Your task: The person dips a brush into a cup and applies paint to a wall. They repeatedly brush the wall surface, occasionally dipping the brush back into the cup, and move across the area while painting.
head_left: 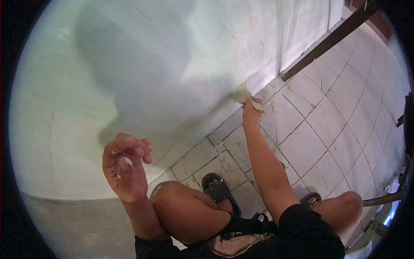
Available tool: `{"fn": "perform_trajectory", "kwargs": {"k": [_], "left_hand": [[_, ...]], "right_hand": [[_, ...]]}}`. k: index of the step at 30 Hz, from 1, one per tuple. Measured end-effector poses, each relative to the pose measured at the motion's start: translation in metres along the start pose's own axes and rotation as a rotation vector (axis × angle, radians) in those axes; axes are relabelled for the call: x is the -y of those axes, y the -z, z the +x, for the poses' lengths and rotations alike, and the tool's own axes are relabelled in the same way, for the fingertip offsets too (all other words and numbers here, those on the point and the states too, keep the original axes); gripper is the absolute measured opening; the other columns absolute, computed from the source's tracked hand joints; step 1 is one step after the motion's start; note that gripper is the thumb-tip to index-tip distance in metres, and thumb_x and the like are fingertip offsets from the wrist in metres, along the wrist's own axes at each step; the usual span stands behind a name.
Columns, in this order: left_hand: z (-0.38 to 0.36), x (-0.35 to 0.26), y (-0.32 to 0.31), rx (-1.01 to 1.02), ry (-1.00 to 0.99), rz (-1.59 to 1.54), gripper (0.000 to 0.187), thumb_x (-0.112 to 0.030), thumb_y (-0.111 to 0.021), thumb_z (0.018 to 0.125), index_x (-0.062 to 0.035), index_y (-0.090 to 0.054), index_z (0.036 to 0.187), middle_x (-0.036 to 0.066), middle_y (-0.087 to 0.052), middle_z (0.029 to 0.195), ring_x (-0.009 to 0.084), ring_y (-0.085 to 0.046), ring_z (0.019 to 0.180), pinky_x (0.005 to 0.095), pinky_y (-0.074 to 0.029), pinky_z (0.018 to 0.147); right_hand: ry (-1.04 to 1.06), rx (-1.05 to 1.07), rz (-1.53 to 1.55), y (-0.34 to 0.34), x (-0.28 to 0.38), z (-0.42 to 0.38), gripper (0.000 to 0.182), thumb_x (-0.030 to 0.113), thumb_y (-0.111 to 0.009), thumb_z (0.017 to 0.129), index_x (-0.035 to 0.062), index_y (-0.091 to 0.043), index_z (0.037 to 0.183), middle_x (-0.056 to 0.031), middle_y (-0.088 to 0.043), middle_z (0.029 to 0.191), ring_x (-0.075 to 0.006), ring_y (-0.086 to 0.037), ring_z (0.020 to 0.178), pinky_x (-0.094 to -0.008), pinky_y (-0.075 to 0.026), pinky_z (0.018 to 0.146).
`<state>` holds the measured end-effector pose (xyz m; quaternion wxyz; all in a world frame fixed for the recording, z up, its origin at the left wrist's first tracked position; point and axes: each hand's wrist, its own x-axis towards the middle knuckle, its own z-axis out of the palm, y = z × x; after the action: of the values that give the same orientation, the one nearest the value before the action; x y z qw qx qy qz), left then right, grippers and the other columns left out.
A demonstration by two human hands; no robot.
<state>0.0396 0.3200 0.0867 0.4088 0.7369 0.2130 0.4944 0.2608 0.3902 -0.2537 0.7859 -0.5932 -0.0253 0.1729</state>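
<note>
Low against the pale wall (172, 77), my right hand (252, 113) is closed around the light handle of a flat tool (241, 94). The tool's yellowish, blurred head meets the wall just above the floor edge; its exact kind is hard to make out. My left hand (127, 166) is raised above my knee in front of the wall, palm toward me, fingers curled but apart. White smears mark its thumb and palm. Nothing is held in it.
Dirty white floor tiles (319, 125) run along the wall's foot. A dark beam (330, 41) leans near the wall at the upper right. My black sandals (220, 190) are on the tiles. A dark curved bar (381, 199) is at the right edge.
</note>
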Motion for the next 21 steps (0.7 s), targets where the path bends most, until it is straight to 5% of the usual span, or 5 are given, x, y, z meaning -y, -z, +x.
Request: {"fn": "perform_trajectory", "kwargs": {"k": [5, 9, 16, 19, 21], "left_hand": [[-0.007, -0.010, 0.003, 0.055, -0.049, -0.026, 0.037, -0.033, -0.059, 0.086, 0.0012, -0.056, 0.101, 0.008, -0.053, 0.077, 0.0158, -0.051, 0.064, 0.0327, -0.044, 0.064], [-0.011, -0.012, 0.001, 0.107, -0.087, 0.012, 0.035, -0.028, -0.060, 0.085, 0.0031, -0.056, 0.100, 0.011, -0.053, 0.078, 0.0163, -0.052, 0.065, 0.0297, -0.045, 0.059], [0.002, -0.001, -0.008, 0.054, -0.051, -0.010, 0.030, -0.021, -0.059, 0.085, 0.0049, -0.057, 0.101, 0.010, -0.052, 0.079, 0.0161, -0.053, 0.068, 0.0270, -0.044, 0.057], [0.003, -0.001, -0.010, 0.065, -0.031, 0.103, 0.038, -0.034, -0.058, 0.086, 0.0009, -0.055, 0.100, 0.009, -0.053, 0.072, 0.0162, -0.050, 0.061, 0.0345, -0.044, 0.062], [0.002, -0.001, -0.006, 0.069, -0.054, 0.025, 0.033, -0.026, -0.059, 0.084, 0.0036, -0.057, 0.099, 0.010, -0.053, 0.076, 0.0162, -0.051, 0.065, 0.0306, -0.044, 0.060]], "right_hand": [[-0.073, 0.049, 0.001, -0.001, -0.028, 0.016, 0.015, 0.007, -0.059, 0.080, 0.0018, -0.053, 0.093, -0.0063, -0.057, 0.080, -0.0132, -0.056, 0.072, -0.0252, -0.047, 0.058], [-0.140, 0.119, 0.320, -0.041, 0.103, -0.010, 0.014, 0.006, -0.058, 0.081, 0.0004, -0.051, 0.092, -0.0073, -0.056, 0.080, -0.0124, -0.055, 0.071, -0.0257, -0.047, 0.059], [0.264, 0.277, 0.731, -0.109, 0.311, -0.036, 0.012, 0.005, -0.059, 0.080, 0.0003, -0.050, 0.087, -0.0089, -0.056, 0.083, -0.0143, -0.055, 0.076, -0.0269, -0.047, 0.069], [0.294, 0.371, 0.778, -0.110, 0.315, -0.038, 0.017, 0.006, -0.058, 0.081, 0.0001, -0.048, 0.094, -0.0110, -0.055, 0.091, -0.0176, -0.056, 0.083, -0.0311, -0.050, 0.073], [0.255, 0.398, 0.683, -0.100, 0.289, -0.035, 0.021, 0.006, -0.058, 0.082, 0.0003, -0.046, 0.099, -0.0127, -0.055, 0.098, -0.0214, -0.057, 0.091, -0.0356, -0.053, 0.076]]}}
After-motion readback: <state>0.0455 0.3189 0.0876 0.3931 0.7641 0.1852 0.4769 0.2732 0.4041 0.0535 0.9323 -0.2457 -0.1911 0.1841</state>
